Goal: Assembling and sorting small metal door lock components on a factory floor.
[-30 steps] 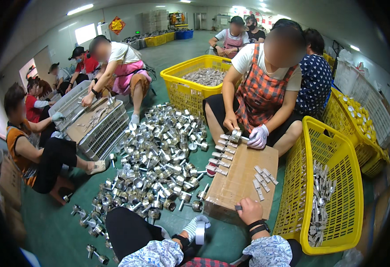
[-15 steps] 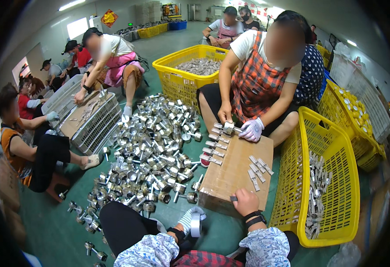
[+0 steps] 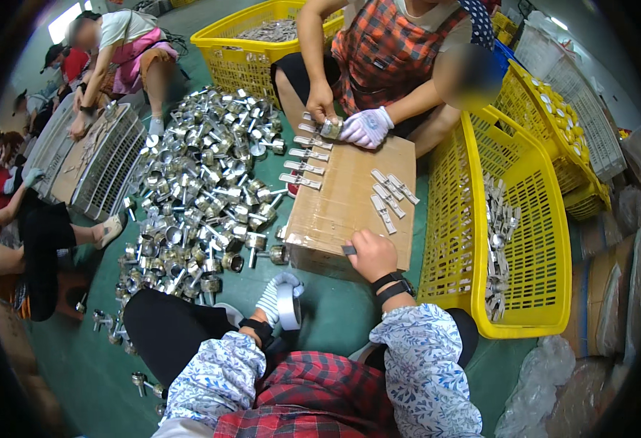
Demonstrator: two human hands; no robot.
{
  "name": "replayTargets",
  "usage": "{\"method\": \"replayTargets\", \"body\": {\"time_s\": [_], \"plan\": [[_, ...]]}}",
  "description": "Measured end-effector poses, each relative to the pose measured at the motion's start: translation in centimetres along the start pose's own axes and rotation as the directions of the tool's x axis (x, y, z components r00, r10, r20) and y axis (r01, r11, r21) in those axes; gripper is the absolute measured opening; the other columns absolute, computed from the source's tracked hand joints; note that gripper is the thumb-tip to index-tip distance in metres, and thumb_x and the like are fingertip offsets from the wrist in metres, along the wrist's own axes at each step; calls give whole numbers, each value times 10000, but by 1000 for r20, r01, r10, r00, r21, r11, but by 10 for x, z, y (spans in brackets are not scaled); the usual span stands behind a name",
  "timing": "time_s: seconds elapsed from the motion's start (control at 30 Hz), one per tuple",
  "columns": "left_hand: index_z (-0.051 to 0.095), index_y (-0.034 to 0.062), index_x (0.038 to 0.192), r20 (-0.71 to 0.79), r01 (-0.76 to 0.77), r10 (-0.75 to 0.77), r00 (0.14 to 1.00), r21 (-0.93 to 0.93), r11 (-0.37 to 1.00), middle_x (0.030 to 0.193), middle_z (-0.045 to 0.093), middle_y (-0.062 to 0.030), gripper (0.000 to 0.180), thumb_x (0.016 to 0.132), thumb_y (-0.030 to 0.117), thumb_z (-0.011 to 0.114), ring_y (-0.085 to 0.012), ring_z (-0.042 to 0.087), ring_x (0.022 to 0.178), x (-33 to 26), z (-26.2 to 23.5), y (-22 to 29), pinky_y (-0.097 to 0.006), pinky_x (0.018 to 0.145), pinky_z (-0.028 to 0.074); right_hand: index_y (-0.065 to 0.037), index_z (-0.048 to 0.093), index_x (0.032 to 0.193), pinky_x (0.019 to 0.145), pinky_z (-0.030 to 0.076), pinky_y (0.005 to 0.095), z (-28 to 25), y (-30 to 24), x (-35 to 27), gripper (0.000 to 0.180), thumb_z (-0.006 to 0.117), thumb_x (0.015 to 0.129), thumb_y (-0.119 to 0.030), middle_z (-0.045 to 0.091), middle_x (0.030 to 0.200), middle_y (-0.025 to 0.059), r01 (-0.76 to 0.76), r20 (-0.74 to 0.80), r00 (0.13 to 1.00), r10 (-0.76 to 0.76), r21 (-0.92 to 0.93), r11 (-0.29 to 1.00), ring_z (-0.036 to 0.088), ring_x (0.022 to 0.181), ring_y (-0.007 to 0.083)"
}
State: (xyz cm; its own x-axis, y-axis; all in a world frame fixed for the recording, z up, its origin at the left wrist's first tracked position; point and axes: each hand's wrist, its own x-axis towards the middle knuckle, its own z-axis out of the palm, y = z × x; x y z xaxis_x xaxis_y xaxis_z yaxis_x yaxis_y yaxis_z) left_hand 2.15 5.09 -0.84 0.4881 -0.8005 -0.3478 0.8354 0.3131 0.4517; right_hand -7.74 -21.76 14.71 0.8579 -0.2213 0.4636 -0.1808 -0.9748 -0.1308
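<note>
My left hand, in a striped glove, is closed on a roll of silver-grey tape beside my knee. My right hand, bare, rests at the near edge of a cardboard box, pinching a short dark grey strip that looks like a torn piece of tape. Just beyond it lie several flat metal clips. More clips stick out along the box's left edge. Across the box, a co-worker's bare hand and gloved hand hold a cup-shaped metal part.
A heap of metal cups with stems covers the floor to the left. A yellow basket with metal clips stands at the right, another yellow basket behind the heap. Further left, people work around a grey crate.
The view has tilted downward, so everything sits higher in the picture. My hands keep the tape roll and the strip. The co-worker's gloved hand now lies closer around the metal part.
</note>
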Motion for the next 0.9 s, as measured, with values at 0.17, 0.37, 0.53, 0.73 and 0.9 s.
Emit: {"method": "replayTargets", "body": {"time_s": [0.17,0.37,0.53,0.73,0.9], "plan": [[645,49,875,-85,-16,16,996,0,1000,837,627,-100,102,960,85,603,-228,607,765,6,-21,-2,-346,704,516,-157,618,874,634,528,404,-2,-1,5,201,788,838,-258,607,820,54,48,-7,999,-48,12,999,674,706,260],[629,48,814,-28,-38,37,999,-16,999,783,605,-92,187,957,169,614,-254,570,713,2,5,-8,-369,660,484,-158,620,892,645,546,408,-11,4,1,215,793,836,-274,606,830,58,17,15,1000,-17,39,999,672,682,275],[643,41,829,-116,-25,15,993,-84,996,787,617,-100,227,981,203,594,-274,595,721,6,-16,-3,-382,680,510,-193,633,899,678,545,406,-2,0,6,235,824,772,-246,617,842,33,11,39,999,-16,119,993,684,745,258],[662,55,843,-87,19,-25,996,-69,997,782,633,-92,219,975,222,611,-274,605,713,9,-23,-5,-387,692,518,-187,639,903,677,527,398,5,-1,2,231,825,772,-230,620,846,29,17,17,1000,-18,81,997,680,750,248],[648,39,876,-52,37,-42,998,-92,995,823,615,-114,82,928,95,619,-248,592,737,2,-10,-1,-348,705,510,-165,632,880,666,525,398,6,-4,3,202,807,800,-225,609,804,34,21,16,1000,-22,59,998,673,731,247]]}}
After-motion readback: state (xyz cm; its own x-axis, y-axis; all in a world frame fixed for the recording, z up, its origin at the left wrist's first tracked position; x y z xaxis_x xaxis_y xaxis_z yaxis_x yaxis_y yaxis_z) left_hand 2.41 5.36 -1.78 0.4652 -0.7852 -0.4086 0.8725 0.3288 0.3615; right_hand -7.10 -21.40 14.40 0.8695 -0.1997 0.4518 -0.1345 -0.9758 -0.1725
